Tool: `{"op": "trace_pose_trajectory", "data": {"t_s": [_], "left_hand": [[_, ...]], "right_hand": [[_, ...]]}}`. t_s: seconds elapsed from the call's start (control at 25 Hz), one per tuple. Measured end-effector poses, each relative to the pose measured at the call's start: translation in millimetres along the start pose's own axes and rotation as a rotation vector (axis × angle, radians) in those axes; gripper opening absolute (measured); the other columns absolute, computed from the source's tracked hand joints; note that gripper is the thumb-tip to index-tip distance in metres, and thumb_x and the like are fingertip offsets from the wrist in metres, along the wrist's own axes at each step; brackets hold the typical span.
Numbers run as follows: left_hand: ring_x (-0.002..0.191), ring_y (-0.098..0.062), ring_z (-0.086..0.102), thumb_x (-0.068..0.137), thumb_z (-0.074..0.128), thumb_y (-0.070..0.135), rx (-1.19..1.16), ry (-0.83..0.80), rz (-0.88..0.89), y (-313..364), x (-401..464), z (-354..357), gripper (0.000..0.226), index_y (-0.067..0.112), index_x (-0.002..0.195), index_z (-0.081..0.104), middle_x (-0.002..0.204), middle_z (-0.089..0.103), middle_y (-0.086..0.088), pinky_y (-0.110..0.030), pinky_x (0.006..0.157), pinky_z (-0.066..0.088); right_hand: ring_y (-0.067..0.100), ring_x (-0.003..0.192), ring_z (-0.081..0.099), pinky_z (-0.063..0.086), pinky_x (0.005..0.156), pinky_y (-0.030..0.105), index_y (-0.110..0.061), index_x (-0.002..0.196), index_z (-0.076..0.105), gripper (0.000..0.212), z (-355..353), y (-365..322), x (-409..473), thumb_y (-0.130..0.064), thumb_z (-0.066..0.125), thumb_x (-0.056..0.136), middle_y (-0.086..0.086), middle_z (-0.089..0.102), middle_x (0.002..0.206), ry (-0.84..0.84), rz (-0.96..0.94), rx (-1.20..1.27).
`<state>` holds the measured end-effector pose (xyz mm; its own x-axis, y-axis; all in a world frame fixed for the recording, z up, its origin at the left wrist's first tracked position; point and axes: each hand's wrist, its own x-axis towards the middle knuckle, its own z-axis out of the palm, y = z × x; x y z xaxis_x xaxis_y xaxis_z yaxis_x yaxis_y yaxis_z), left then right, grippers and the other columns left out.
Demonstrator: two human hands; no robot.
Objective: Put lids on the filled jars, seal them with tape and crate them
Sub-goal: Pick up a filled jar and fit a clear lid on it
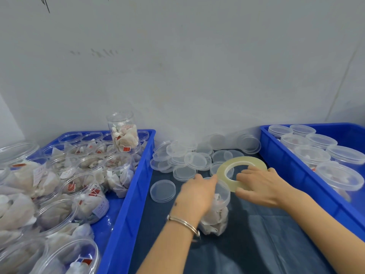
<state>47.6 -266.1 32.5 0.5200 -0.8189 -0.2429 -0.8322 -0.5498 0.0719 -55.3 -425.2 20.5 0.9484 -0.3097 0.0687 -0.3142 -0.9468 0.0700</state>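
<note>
Jar in hand: clear plastic jar [217, 210] packed with white sachets, standing upright on the dark surface [256, 244] between the two blue crates; its lid appears to be on.
Left hand: left hand [194, 196] wraps the jar's upper wall from the left, fingers curled round it just under the lid.
Right hand: right hand [258, 184] lies on the tape roll [240, 171], fingers curled over its near band and into the core; the roll is tilted, its near edge at the jar's lid.
Step judged: taping of the lid seam, about to begin or under way; the free tape end cannot be made out.
Left crate: left crate [142, 175] holds many open, filled jars, one standing on top of the others at the back.
Right crate: right crate [286, 161] holds lidded jars in rows.
Loose lids: pile of clear lids [183, 161] on the surface behind the jar, one lid [162, 190] lying apart to the left.
Handling, jar: judged light, thin-walled and smooth; likely to flex if squeezed and to slip or spin on the cloth. Best held round the upper wall, below the seam.
Handling, tape: thin and clingy; hold the roll by its core and band, keeping the free end taut.
</note>
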Motion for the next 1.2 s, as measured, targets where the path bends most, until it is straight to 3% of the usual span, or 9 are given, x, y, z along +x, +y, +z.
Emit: {"op": "trace_pose_trajectory", "data": {"t_s": [0.12,0.2,0.32,0.48,0.6,0.72,0.88,1.0,1.2], "left_hand": [[0.130,-0.038,0.021,0.069,0.066,0.070,-0.153,-0.010,-0.136,25,-2,25,0.121,0.022,0.151,-0.010,0.146,0.011,-0.019,-0.049,0.096,0.037],[0.131,-0.035,0.019,0.077,0.048,0.077,-0.260,0.147,-0.126,25,4,30,0.100,0.024,0.150,0.005,0.147,0.015,-0.012,-0.052,0.100,0.032],[0.133,-0.029,0.022,0.086,0.049,0.064,-0.282,0.249,0.042,4,11,24,0.073,0.033,0.146,0.022,0.147,0.024,-0.003,-0.050,0.106,0.029],[0.141,-0.020,0.010,0.086,0.056,0.057,-0.253,0.063,0.179,-19,20,11,0.065,0.044,0.141,0.023,0.153,0.014,0.010,-0.060,0.106,0.022],[0.141,-0.029,0.004,0.088,0.055,0.044,-0.315,0.018,0.125,-7,24,15,0.059,0.041,0.138,0.023,0.153,0.011,0.011,-0.067,0.104,0.018],[0.141,-0.031,0.003,0.088,0.049,0.041,-0.381,0.158,0.051,10,23,26,0.047,0.036,0.132,0.031,0.148,0.020,0.006,-0.066,0.107,0.015],[0.133,-0.023,0.023,0.089,0.045,0.053,-0.308,0.470,0.013,13,20,41,0.041,0.035,0.126,0.041,0.137,0.037,0.010,-0.048,0.103,0.030],[0.130,-0.022,0.027,0.090,0.044,0.054,-0.306,0.499,0.022,11,20,44,0.042,0.033,0.126,0.043,0.137,0.039,0.010,-0.042,0.099,0.034],[0.144,-0.038,0.003,0.096,0.035,0.043,-0.218,0.361,-0.063,23,20,42,0.040,0.031,0.134,0.032,0.155,0.019,-0.001,-0.066,0.106,0.014]], "right_hand": [[0.012,0.088,0.036,0.030,0.073,0.034,-0.022,0.086,0.043,0.024,2,1,-5,-0.044,0.035,0.091,-0.008,0.039,0.083,-0.023,-0.028,0.014],[0.009,0.090,0.033,0.030,0.076,0.034,-0.027,0.092,0.041,0.021,2,6,-8,-0.047,0.035,0.094,-0.011,0.040,0.091,-0.058,-0.047,0.011],[0.003,0.091,0.035,0.026,0.080,0.032,-0.035,0.090,0.038,0.028,-4,25,-11,-0.061,0.030,0.094,-0.019,0.041,0.091,-0.073,-0.026,-0.071],[0.006,0.092,0.043,0.034,0.080,0.033,-0.032,0.083,0.046,0.044,4,28,-8,-0.070,0.024,0.089,-0.017,0.046,0.087,-0.085,0.079,0.005],[0.006,0.085,0.040,0.033,0.077,0.034,-0.028,0.081,0.046,0.044,13,19,-7,-0.066,0.025,0.092,-0.016,0.042,0.080,-0.075,0.101,0.056],[0.006,0.084,0.039,0.034,0.078,0.034,-0.028,0.077,0.041,0.042,15,17,-6,-0.064,0.025,0.093,-0.014,0.043,0.080,0.017,0.135,0.025],[0.005,0.084,0.039,0.031,0.078,0.033,-0.029,0.083,0.045,0.044,24,10,-6,-0.066,0.022,0.090,-0.015,0.046,0.083,0.132,0.160,0.012],[0.005,0.085,0.039,0.030,0.078,0.033,-0.030,0.083,0.044,0.045,28,7,-5,-0.067,0.017,0.088,-0.014,0.046,0.084,0.180,0.177,0.014],[0.006,0.085,0.039,0.030,0.079,0.034,-0.031,0.079,0.040,0.041,32,-1,3,-0.066,0.021,0.090,-0.012,0.045,0.082,0.192,0.185,0.046]]}}
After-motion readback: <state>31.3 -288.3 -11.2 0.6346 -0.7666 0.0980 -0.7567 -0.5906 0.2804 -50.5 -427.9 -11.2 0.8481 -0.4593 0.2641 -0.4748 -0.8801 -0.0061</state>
